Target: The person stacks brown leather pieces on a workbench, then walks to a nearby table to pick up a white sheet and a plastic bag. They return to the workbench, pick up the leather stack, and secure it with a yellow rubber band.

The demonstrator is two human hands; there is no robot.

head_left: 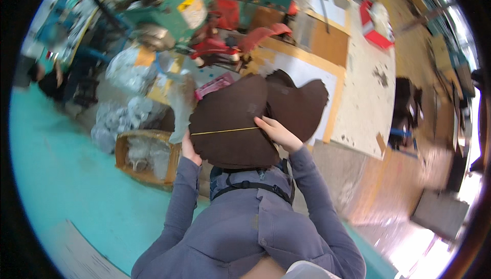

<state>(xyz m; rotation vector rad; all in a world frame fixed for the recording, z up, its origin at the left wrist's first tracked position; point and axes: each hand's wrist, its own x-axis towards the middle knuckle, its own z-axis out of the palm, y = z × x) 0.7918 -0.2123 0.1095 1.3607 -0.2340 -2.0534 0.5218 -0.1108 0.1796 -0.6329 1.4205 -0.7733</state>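
A thick bundle of dark brown cut pieces (225, 110), rounded in outline, is held in front of my waist. A thin yellow band (220, 131) runs across it. My left hand (190, 148) grips the bundle's left edge, its fingers partly hidden beneath. On the right edge, my right hand (279, 134) is closed, with fingertips on the top face near the band's end. Just beyond that hand, a second stack of dark brown pieces (304, 106) rests on the worktable.
A green machine (163, 8) with red parts (220, 49) stands ahead. A pink packet (214, 85) lies behind the bundle. The white worktable (368, 100) carries a T-shaped tool (323, 10) and red box (373, 33). Left are a carton (121, 154) of plastic bags and another person (48, 82).
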